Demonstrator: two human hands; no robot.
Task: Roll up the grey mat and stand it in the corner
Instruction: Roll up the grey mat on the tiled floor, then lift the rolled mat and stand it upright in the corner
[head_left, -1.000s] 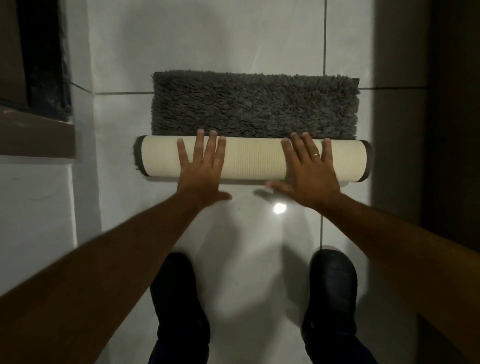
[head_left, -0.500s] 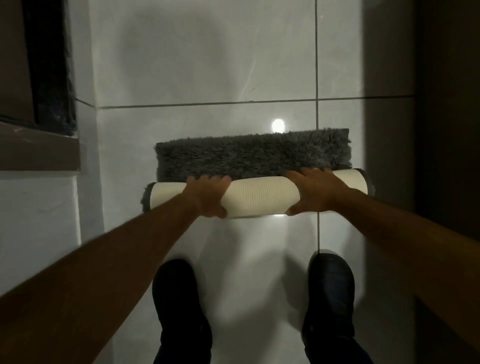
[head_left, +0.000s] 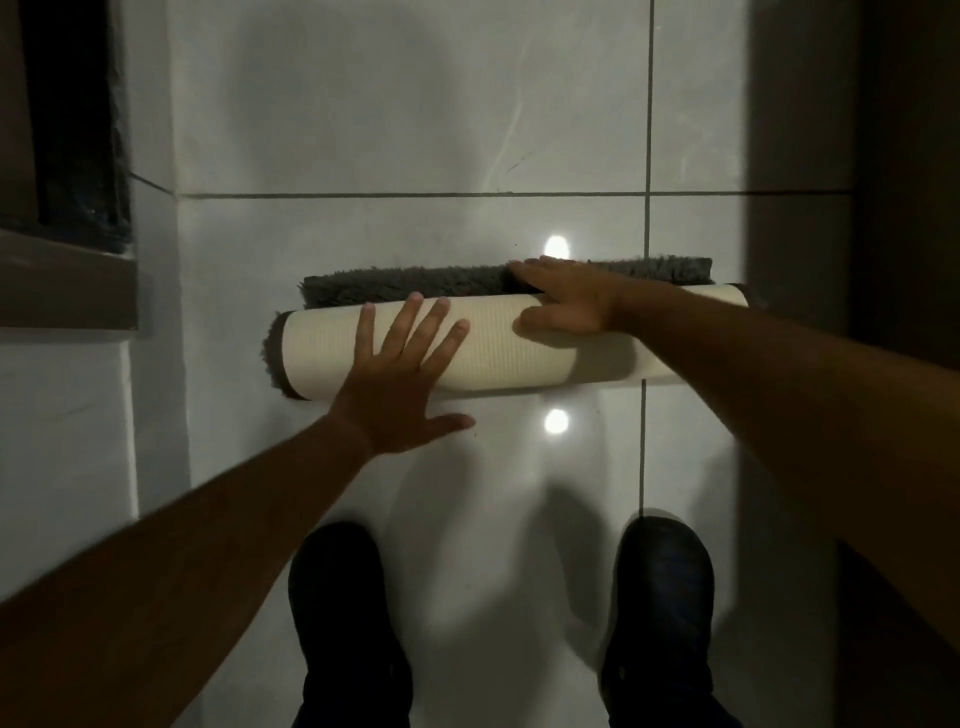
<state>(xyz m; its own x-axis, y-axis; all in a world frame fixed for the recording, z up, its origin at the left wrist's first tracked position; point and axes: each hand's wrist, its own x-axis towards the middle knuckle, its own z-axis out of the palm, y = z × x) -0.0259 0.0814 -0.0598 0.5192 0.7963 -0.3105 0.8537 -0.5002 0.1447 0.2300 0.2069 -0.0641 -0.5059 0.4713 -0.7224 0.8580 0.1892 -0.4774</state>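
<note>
The grey mat (head_left: 498, 353) lies across the white tiled floor, rolled into a thick tube with its cream ribbed backing outward. Only a narrow strip of grey pile (head_left: 405, 285) still lies flat behind the roll. My left hand (head_left: 402, 376) rests flat on the roll's left half, fingers spread, thumb down on the floor side. My right hand (head_left: 563, 301) lies over the top of the roll at its middle, fingers reaching onto the grey pile. Neither hand is closed around the mat.
A white wall (head_left: 62, 441) with a dark opening and a brown ledge (head_left: 62, 283) runs along the left. A dark door or panel (head_left: 904, 208) stands at the right. My two dark shoes (head_left: 343, 613) stand on the tiles near the bottom.
The roll has grown thicker and the flat grey strip has shrunk to a sliver. Both hands went from gripping the roll to lying flat on it, the right one moving towards the middle.
</note>
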